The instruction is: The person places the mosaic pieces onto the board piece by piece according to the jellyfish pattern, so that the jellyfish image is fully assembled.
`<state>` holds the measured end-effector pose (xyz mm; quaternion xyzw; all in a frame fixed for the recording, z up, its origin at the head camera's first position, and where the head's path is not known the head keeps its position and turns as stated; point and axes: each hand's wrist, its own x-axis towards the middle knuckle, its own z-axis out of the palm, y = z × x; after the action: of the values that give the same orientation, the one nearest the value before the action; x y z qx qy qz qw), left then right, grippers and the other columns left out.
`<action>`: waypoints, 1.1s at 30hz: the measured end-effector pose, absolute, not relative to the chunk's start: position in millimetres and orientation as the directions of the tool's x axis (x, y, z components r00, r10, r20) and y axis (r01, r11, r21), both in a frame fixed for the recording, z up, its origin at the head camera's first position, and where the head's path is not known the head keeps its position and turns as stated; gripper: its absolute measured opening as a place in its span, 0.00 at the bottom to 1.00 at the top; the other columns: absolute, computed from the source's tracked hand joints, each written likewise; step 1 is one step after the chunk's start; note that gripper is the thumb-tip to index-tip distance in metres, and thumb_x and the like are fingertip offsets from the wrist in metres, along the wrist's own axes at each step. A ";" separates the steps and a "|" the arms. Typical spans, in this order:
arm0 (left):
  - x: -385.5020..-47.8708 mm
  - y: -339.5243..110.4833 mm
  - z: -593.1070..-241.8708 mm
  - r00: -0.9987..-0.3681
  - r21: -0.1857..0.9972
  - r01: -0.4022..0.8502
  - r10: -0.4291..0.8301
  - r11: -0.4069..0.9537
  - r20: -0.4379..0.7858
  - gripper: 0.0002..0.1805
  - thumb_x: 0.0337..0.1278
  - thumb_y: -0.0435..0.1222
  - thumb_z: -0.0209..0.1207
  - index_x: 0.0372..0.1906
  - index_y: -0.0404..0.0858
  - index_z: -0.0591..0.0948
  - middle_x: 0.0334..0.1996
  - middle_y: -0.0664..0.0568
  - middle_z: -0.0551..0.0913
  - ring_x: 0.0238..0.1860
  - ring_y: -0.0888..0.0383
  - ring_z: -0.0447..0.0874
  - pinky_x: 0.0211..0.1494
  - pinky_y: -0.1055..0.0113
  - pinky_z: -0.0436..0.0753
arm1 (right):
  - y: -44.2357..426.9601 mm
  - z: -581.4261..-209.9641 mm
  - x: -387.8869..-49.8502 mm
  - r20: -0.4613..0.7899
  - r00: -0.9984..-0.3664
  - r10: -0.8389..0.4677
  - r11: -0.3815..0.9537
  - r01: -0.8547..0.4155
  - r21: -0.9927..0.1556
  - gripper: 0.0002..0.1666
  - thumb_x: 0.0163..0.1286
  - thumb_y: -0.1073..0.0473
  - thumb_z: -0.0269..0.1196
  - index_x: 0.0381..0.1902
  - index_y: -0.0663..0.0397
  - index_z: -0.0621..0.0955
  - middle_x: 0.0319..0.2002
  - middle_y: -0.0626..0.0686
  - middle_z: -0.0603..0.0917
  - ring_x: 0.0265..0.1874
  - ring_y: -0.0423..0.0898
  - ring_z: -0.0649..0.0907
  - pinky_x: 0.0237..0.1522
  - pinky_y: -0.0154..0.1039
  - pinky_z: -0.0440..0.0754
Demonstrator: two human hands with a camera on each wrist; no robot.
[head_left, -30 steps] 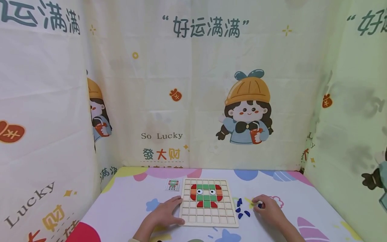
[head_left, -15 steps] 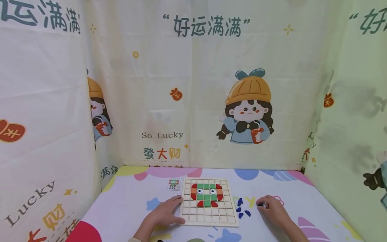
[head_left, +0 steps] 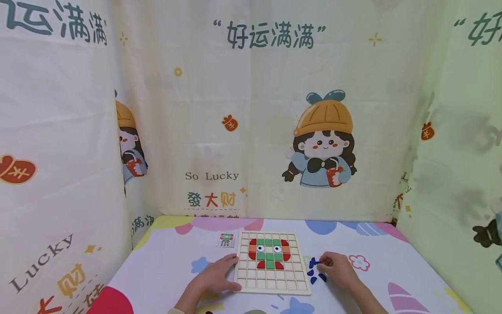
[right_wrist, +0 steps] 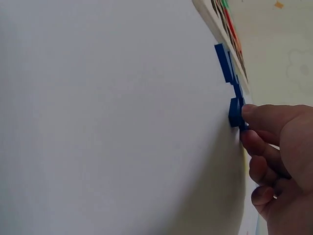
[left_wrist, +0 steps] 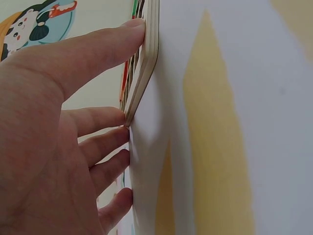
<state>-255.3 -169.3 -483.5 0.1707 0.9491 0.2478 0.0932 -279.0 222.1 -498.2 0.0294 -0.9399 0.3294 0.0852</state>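
Observation:
A square wooden grid board [head_left: 274,281] lies on the table, bearing red, green and orange tiles and two round eye pieces. My left hand [head_left: 215,275] rests at its near left corner, the thumb on the edge and the fingers fairly straight along the side. To the board's right, my right hand [head_left: 338,267] pinches a small dark blue piece [head_left: 317,262] between thumb and index finger, low among other blue pieces [head_left: 313,279], some with a rounded side. In the right wrist view, blue blocks [right_wrist: 224,63] stand near the fingertips; the pinched piece is mostly hidden.
A small pattern card [head_left: 225,239] with a similar coloured figure lies beyond my left hand, beside the board. A printed cloth [head_left: 204,131] hangs behind and at both sides of the table. A dark object [head_left: 209,312] barely shows at the bottom edge.
My right hand first drew slightly right with the blue piece, then moved left to the loose blue pieces by the board. My left hand and the board stay in place.

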 end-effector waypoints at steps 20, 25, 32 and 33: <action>-252.0 -167.1 -477.4 -0.923 0.514 0.274 0.373 0.813 -0.097 0.47 0.45 0.56 0.68 0.70 0.41 0.67 0.72 0.47 0.64 0.72 0.39 0.61 0.68 0.35 0.64 | 225.2 -498.4 -287.2 0.176 -0.980 -0.087 0.813 -0.172 -0.556 0.12 0.51 0.67 0.72 0.33 0.47 0.86 0.33 0.45 0.83 0.35 0.40 0.78 0.42 0.38 0.80; -252.9 -167.0 -477.9 -0.923 0.507 0.279 0.373 0.816 -0.093 0.47 0.45 0.56 0.68 0.70 0.41 0.67 0.72 0.47 0.65 0.72 0.39 0.61 0.68 0.36 0.65 | 223.5 -498.1 -285.1 0.172 -0.982 -0.083 0.803 -0.168 -0.572 0.11 0.49 0.65 0.73 0.31 0.49 0.84 0.31 0.45 0.81 0.33 0.40 0.76 0.38 0.34 0.77; -252.7 -167.4 -477.1 -0.921 0.510 0.277 0.377 0.814 -0.101 0.46 0.45 0.56 0.68 0.70 0.41 0.67 0.72 0.47 0.64 0.72 0.39 0.61 0.68 0.35 0.64 | 209.8 -495.5 -281.6 0.172 -0.974 -0.150 0.768 -0.224 -0.600 0.10 0.51 0.62 0.73 0.32 0.51 0.84 0.27 0.46 0.76 0.24 0.38 0.70 0.25 0.30 0.68; -252.5 -167.5 -476.7 -0.921 0.514 0.278 0.378 0.812 -0.099 0.46 0.45 0.56 0.68 0.70 0.41 0.67 0.72 0.47 0.64 0.72 0.39 0.61 0.68 0.35 0.64 | 206.5 -494.8 -281.0 0.176 -0.969 -0.173 0.758 -0.245 -0.604 0.10 0.51 0.62 0.73 0.32 0.51 0.84 0.26 0.46 0.76 0.23 0.37 0.70 0.24 0.29 0.68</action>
<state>-252.5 -167.5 -476.7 0.1730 0.9467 0.2532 0.0988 -281.0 206.5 -494.8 0.1115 -0.9361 0.3292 0.0549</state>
